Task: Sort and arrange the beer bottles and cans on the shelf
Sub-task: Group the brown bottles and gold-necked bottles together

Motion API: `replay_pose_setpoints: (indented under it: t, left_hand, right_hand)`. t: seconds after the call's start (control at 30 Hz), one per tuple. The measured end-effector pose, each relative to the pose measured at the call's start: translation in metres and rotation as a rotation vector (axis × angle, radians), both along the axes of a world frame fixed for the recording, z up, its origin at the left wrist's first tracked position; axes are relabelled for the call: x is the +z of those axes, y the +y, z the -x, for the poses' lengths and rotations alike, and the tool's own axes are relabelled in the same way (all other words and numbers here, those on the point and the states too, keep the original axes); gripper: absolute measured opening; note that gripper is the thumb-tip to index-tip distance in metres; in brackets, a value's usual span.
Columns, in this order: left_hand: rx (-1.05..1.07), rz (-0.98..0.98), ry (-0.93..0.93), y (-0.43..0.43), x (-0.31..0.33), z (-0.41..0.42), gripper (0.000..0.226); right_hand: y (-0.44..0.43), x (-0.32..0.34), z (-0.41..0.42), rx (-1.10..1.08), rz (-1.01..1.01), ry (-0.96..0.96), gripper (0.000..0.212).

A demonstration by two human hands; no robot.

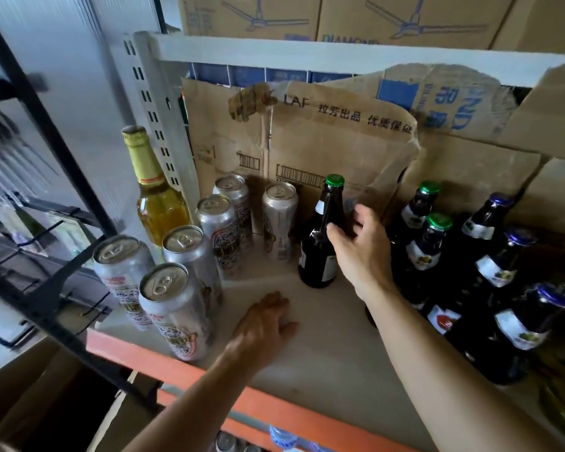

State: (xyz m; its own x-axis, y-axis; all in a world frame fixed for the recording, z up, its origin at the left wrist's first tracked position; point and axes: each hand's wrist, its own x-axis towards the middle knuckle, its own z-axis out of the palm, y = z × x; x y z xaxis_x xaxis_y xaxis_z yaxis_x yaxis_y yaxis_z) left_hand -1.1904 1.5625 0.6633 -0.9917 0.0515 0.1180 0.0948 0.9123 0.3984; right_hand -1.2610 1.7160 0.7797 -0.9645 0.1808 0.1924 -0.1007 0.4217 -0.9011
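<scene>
A dark brown bottle with a green cap (320, 249) stands upright on the shelf board (323, 337), in front of a torn cardboard box. My right hand (362, 252) holds it at the shoulder, thumb on the front and fingers round its right side. My left hand (261, 327) rests flat on the board, fingers straight, just right of the nearest silver can (177, 314). Several silver beer cans (219, 230) stand in rows on the left. Right of my right hand stand several dark bottles, two with green caps (428, 246) and the others with purple caps (499, 256).
A tall clear bottle of yellow beer with a gold neck (157, 197) stands by the white slotted upright (157, 115) at the back left. Torn cardboard boxes (340, 141) line the back. An orange beam (183, 373) edges the shelf. A black wire rack (46, 239) stands to the left.
</scene>
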Motion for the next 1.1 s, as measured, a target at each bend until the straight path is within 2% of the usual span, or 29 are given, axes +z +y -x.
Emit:
replay_pose_setpoints:
  t: [0.07, 0.13, 0.23, 0.4, 0.53, 0.67, 0.73, 0.87, 0.97, 1.07, 1.1]
  left_hand:
    - [-0.048, 0.024, -0.119, 0.001, 0.001, -0.002, 0.084]
    - [-0.061, 0.034, -0.199, -0.001, -0.003, -0.003, 0.093]
    - [-0.067, -0.011, -0.21, -0.002, 0.002, -0.001, 0.091]
    - [-0.042, -0.051, -0.2, -0.003, 0.001, -0.003, 0.086]
    - [-0.027, -0.039, -0.024, -0.001, -0.005, -0.002, 0.071]
    - [-0.035, -0.059, -0.198, -0.004, -0.006, 0.0, 0.069]
    - [-0.03, -0.067, -0.175, -0.004, -0.007, 0.0, 0.061]
    - [-0.028, -0.101, -0.17, -0.005, -0.006, -0.001, 0.063]
    - [-0.002, -0.225, -0.191, -0.007, -0.001, -0.006, 0.078]
    - [0.014, -0.475, -0.291, -0.011, 0.011, -0.012, 0.102]
    - [-0.003, -0.556, -0.322, -0.012, 0.016, -0.014, 0.11]
  right_hand:
    - [-0.008, 0.005, 0.012, 0.005, -0.022, 0.017, 0.064]
    - [-0.016, 0.007, 0.019, 0.034, -0.02, 0.028, 0.054]
    - [-0.023, 0.007, 0.025, 0.032, -0.026, 0.05, 0.037]
    - [-0.02, 0.003, 0.025, -0.015, -0.1, 0.13, 0.033]
    - [-0.015, 0.001, 0.025, 0.015, -0.118, 0.129, 0.036]
    - [-0.01, 0.001, 0.021, 0.102, -0.11, 0.12, 0.031]
    - [-0.007, 0.0, 0.017, 0.168, -0.116, 0.079, 0.026]
    - [-0.003, 0.004, 0.009, 0.298, -0.019, -0.026, 0.037]
    - [0.002, 0.01, 0.002, 0.378, 0.074, -0.051, 0.029]
    - [0.011, 0.022, -0.008, 0.477, 0.213, -0.046, 0.008]
    - [0.014, 0.029, -0.012, 0.512, 0.259, -0.038, 0.007]
